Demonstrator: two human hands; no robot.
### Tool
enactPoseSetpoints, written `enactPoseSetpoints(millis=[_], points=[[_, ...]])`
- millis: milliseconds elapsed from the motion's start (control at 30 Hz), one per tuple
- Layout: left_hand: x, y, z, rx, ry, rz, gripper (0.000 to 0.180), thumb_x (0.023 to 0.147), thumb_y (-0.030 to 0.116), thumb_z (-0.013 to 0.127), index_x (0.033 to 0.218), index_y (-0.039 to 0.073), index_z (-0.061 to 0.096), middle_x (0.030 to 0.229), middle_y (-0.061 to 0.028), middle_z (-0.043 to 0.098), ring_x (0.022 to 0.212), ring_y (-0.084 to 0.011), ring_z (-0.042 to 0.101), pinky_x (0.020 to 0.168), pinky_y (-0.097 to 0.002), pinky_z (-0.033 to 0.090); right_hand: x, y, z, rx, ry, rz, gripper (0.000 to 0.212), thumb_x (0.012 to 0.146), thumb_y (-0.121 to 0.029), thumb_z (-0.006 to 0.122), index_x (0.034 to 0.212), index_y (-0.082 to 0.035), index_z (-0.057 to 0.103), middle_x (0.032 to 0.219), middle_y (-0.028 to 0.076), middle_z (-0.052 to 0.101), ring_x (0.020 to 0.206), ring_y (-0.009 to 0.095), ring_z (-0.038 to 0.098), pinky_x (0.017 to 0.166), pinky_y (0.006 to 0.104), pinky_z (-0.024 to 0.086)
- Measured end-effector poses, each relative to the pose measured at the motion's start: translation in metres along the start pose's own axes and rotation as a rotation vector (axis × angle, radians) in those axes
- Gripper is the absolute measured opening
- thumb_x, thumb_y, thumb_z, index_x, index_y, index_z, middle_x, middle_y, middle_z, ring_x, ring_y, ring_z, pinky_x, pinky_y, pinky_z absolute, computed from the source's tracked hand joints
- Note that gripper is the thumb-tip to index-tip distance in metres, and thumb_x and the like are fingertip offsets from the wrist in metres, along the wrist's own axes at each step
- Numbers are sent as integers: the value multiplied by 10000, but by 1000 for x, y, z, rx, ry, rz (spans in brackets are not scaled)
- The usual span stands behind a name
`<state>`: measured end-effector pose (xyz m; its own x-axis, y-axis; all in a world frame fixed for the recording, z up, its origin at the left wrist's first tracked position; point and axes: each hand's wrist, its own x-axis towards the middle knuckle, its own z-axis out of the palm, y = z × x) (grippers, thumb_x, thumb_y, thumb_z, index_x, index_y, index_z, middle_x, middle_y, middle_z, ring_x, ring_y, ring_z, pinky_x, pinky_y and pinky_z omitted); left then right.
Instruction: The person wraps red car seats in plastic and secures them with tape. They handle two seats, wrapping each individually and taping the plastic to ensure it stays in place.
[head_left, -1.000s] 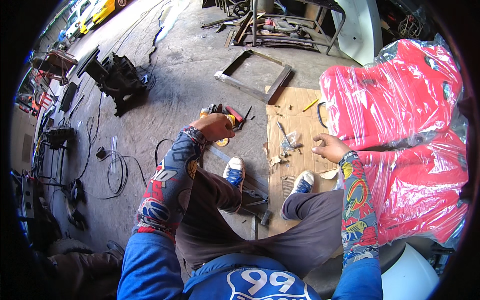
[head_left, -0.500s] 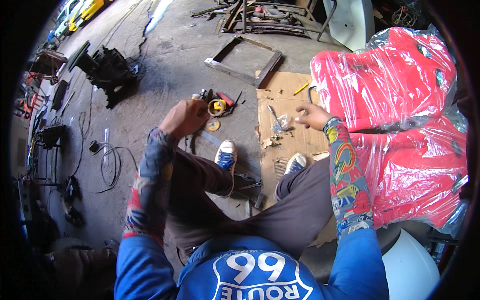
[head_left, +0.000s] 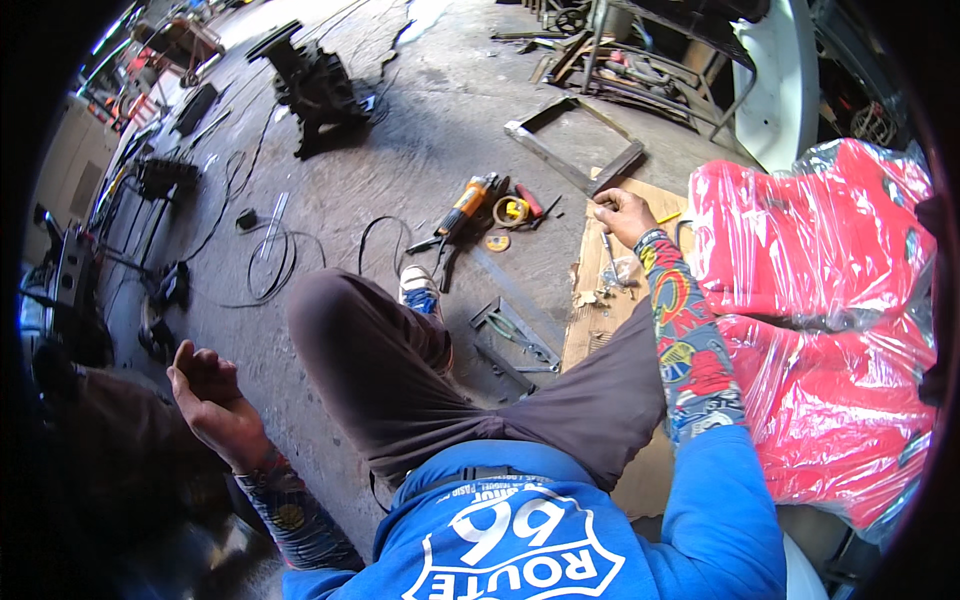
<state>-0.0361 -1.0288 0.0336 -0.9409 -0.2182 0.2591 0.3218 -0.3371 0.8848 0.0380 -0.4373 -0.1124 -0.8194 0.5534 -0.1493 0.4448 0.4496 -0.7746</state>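
Note:
My left hand (head_left: pixel 218 408) is raised at the left, palm up, with loosely curled fingers apart and nothing visible in it. My right hand (head_left: pixel 626 218) is over the cardboard (head_left: pixel 588 338), near a corner of the rectangular metal frame (head_left: pixel 550 158). Its thumb and fingertips are pinched together; anything between them is too small to make out. Below that hand lie a slim metal tool (head_left: pixel 608 256) and a small clear plastic bag (head_left: pixel 627 268). On the floor ahead lies an orange angle grinder (head_left: pixel 464 208), beside a yellow roll (head_left: pixel 513 210) and a red-handled tool (head_left: pixel 530 200).
Red car seats (head_left: pixel 810 240) wrapped in clear plastic fill the right side. Pliers (head_left: pixel 522 336) lie between my feet, and a small yellow disc (head_left: pixel 497 243) near the grinder. A dark mechanical assembly (head_left: pixel 318 95) stands far left; a black cable (head_left: pixel 290 262) loops across the floor.
My left hand has moved from above the grinder back to the lower left. My right hand's fingers have closed into a pinch nearer the metal frame. The view has shifted left.

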Motion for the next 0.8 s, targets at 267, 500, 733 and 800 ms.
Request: enactPoseSetpoints(millis=[267,500,733,800], points=[[45,-22,34,-85,-186,-141,343,1043,297,478,1165,10,623,958,-50,625,869,-128,596,715,-280,493,16,-78,-29,40,-232,-95,344,927,-181,702,1202,10,623,936,56,690,687,96,619,607,268,515],[107,-104,201,568,-1011,-86,287,932,175,643,1134,-29,643,911,-129,679,818,-245,653,785,-353,518,121,37,-6,-46,-315,317,392,874,-185,749,1188,24,643,894,95,703,744,151,664,700,300,546],[153,-270,260,1099,-1669,-745,491,920,413,657,1205,15,624,1069,-207,680,1024,-370,646,896,-425,507,330,181,107,-539,-61,280,639,783,-321,823,1320,-72,580,1291,194,605,1215,337,583,1031,418,475],[169,-301,266,1532,-1514,-844,514,916,423,659,1219,10,612,1114,-211,672,1052,-388,639,922,-450,500,372,203,140,-595,-17,307,777,743,-316,859,1401,-114,499,1435,220,475,1338,382,464,1098,452,419]])
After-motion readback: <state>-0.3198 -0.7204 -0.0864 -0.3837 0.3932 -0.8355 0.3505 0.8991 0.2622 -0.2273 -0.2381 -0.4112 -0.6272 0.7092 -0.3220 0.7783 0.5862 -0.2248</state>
